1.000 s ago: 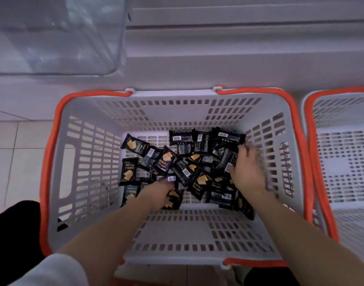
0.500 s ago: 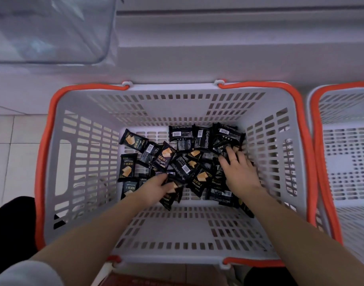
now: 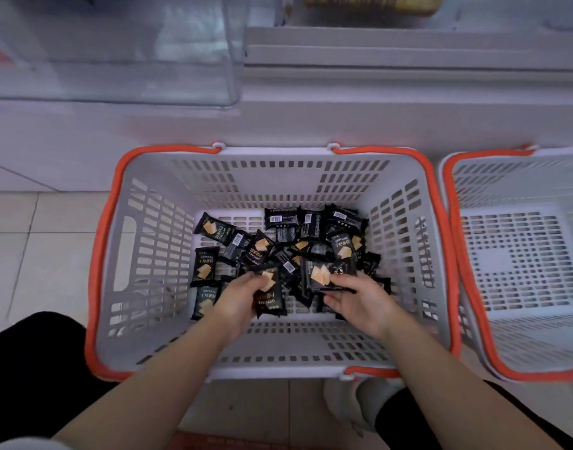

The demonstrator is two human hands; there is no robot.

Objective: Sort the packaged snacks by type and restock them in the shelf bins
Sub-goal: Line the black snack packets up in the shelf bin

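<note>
Where hands (image 3: pixel 236 300) grip packets (image 3: pixel 269 297), lower packets hidden.

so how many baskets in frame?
2. The near basket sits centre on the floor and holds the black snack packets; both hands reach into it. The second basket is beside it on the right, cut off by the frame edge, no packets visible inside.

The basket (image 3: pixel 405 228) is matt grey slotted plastic with a smooth orange plastic rim (image 3: pixel 98 271). The snack packets (image 3: pixel 210 228) are glossy black film wrappers with printed labels. The shelf bin (image 3: pixel 116 50) is clear, glossy plastic. The floor tiles (image 3: pixel 35 248) are smooth and pale with a slight sheen. The second basket (image 3: pixel 519 254) is the same matt plastic.
</note>
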